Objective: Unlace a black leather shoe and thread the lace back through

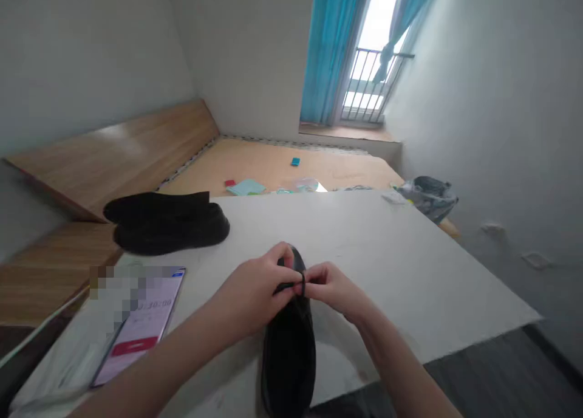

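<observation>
A black shoe [289, 360] stands on the white table in front of me, its opening toward me and its toe pointing away. Over its upper, both hands meet at a thin black shoelace [303, 282]. My left hand [266, 284] has its fingers closed in a pinch on the lace, with the index finger curled above. From the other side, my right hand [330, 287] pinches the same lace between thumb and finger. The hands cover most of the lacing, and the shoe's near end runs to the lower frame edge.
Farther left on the white table [387, 254] lie more black footwear pieces [173, 226], one flat-looking. A phone [141, 327] with a timer display rests near my left forearm. Small items, including a blue one [296, 161], lie on a wooden surface beyond. A lined bin [430, 196] stands right.
</observation>
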`<state>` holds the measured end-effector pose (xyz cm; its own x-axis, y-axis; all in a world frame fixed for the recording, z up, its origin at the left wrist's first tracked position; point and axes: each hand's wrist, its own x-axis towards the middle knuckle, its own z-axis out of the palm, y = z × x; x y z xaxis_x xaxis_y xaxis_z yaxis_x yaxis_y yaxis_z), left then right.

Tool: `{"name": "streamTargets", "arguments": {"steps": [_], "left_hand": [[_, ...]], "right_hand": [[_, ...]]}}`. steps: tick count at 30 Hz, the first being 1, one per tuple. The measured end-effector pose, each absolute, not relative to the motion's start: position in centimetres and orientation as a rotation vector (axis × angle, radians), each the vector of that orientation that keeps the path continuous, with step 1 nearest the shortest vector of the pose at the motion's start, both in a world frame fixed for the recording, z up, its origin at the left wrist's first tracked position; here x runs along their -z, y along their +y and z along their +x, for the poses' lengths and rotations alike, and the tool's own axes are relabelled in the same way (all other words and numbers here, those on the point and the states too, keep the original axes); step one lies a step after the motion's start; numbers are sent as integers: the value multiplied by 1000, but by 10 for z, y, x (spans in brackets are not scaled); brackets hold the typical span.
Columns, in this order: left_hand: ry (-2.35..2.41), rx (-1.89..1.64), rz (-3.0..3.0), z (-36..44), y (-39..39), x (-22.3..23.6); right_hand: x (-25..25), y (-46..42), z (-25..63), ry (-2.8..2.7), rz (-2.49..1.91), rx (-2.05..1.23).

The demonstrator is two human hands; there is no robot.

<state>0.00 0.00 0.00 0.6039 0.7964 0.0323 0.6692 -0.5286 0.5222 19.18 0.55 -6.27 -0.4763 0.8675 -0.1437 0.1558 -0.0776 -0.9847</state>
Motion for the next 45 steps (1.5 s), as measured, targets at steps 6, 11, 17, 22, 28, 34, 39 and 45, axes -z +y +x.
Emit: {"name": "streamTargets", "arguments": {"steps": [6, 11, 17, 22, 28, 34, 39, 45], "left_hand": [[1247, -294, 2190, -1, 7, -1], [1257, -185, 2165, -17, 12, -7], [1375, 29, 2202, -35, 17, -11], [1437, 119, 2216, -32, 19, -8], [1538, 226, 2187, -30, 21, -4], [1495, 202, 2232, -34, 17, -8], [1376, 91, 2332, -37, 5, -16], [1063, -189, 2234, -41, -19, -52]], "right_hand": [[60, 4, 190, -1640, -1139, -1495], [51, -11, 198, -1882, -1199, -1027], [45, -29, 213, -2439, -1122, -231], [46, -33, 225, -2546, -1120, 77], [51, -34, 229, -2622, -1022, 341], [60, -34, 222, -2537, -1036, 497], [62, -54, 217, -2298, -1252, 234], [63, -101, 197, -2311, -937, 17]]}}
